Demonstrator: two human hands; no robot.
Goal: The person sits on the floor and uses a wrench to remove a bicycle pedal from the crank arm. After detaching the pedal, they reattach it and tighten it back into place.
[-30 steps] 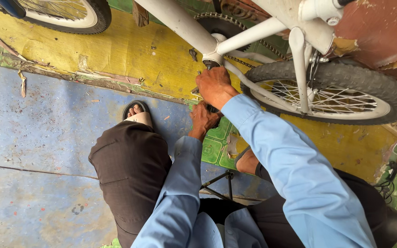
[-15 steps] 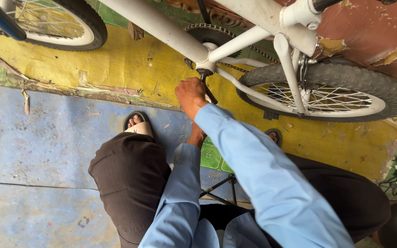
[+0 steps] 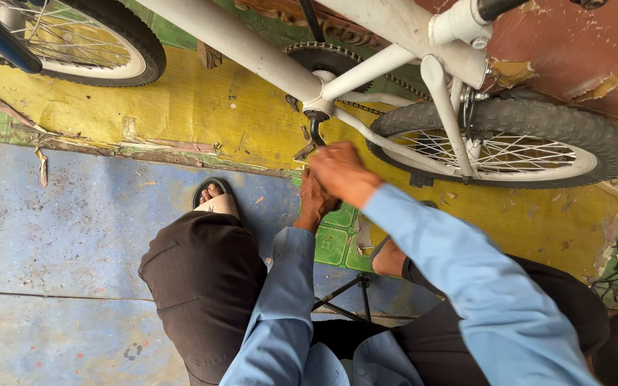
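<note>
Right hand [image 3: 342,171] grips just below the crank arm [image 3: 315,131].

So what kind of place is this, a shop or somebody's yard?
Probably an informal bicycle repair spot: a white bicycle frame stands on a worn painted floor, both hands work at its crank, beside a peeling wall.

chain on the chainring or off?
On, as far as visible: the chain runs from the chainring toward the rear wheel. Its engagement with the teeth is partly hidden.

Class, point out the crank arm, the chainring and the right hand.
crank arm [image 3: 315,133], head view, its dark shaft.
chainring [image 3: 323,56], head view, toothed disc.
right hand [image 3: 341,171], head view, back of hand.
</note>
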